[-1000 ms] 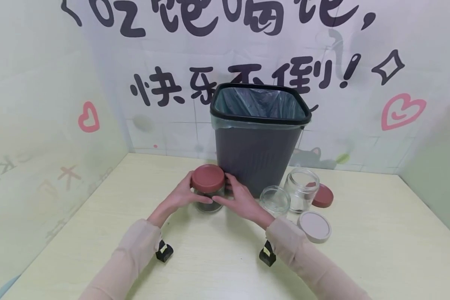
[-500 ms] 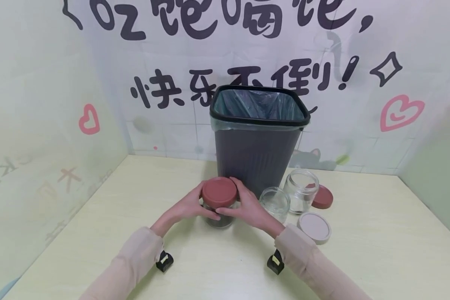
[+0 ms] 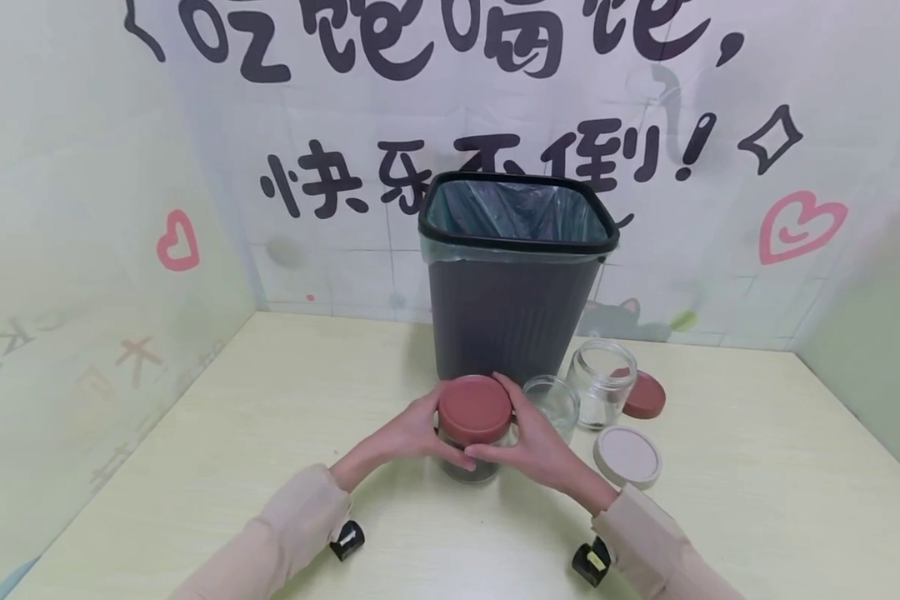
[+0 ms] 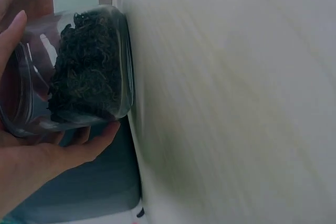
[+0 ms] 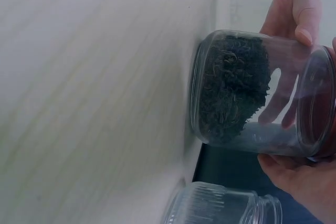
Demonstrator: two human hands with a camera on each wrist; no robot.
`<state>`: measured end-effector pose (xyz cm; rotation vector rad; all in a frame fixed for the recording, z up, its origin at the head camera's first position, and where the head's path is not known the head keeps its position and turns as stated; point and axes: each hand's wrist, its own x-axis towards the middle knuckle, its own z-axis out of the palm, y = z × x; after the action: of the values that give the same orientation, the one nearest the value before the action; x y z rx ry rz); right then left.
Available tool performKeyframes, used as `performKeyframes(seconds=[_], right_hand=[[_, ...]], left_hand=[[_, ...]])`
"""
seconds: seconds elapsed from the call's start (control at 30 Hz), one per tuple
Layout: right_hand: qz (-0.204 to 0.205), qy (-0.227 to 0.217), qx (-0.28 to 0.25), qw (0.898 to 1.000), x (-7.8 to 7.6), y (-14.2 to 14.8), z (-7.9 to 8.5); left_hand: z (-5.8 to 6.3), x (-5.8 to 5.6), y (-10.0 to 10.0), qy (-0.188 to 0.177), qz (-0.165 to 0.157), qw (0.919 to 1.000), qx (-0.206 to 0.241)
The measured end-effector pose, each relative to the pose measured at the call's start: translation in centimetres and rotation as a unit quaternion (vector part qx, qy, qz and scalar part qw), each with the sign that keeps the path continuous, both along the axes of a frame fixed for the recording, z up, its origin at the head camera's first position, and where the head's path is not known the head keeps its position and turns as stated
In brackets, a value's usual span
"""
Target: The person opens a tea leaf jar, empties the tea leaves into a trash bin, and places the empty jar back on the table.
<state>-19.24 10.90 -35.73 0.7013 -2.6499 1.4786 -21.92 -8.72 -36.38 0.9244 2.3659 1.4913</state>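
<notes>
A clear jar [image 4: 42,30] with a red lid [image 3: 474,408] is part filled with dark dried leaves [image 5: 231,87] that look like loose tea. My left hand [image 3: 417,429] grips the jar from the left, just under the lid. From the right, my right hand [image 3: 540,446] holds it too, and the two thumbs meet at its front. The jar is upright, its base at or barely above the table; I cannot tell if it touches. Part of its side is hidden by the hands in the head view.
A dark grey bin [image 3: 506,317] with a plastic liner stands behind the jar. To the right are two lidless clear jars, a shorter one [image 3: 551,408] and a taller one [image 3: 600,392]. A second red lid [image 3: 647,396] and a white lid [image 3: 628,456] lie beside them.
Both hands have moved the jar of leaves rightward and toward me, from the bin's left front to before its middle. The other jars, lids and bin stay put.
</notes>
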Motion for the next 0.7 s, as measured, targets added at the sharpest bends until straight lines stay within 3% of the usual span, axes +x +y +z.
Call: performKeyframes(seconds=[0.17,0.33,0.53,0.7], right_hand=[[-0.045,0.069,0.014,0.997,0.8,0.0,0.0],[-0.097,0.154,0.048,0.982,1.4,-0.5,0.2],[-0.118,0.177,0.070,0.975,1.5,-0.4,0.4],[-0.103,0.197,0.079,0.972,1.2,0.1,0.3]], left_hand=[[0.0,0.7,1.5,0.014,0.013,0.9998,-0.008],[-0.1,1.4,3.0,0.029,0.047,0.9983,-0.018],[-0.3,2.1,4.2,0.023,0.091,0.9954,-0.019],[-0.5,2.1,4.4,0.018,0.090,0.9956,-0.019]])
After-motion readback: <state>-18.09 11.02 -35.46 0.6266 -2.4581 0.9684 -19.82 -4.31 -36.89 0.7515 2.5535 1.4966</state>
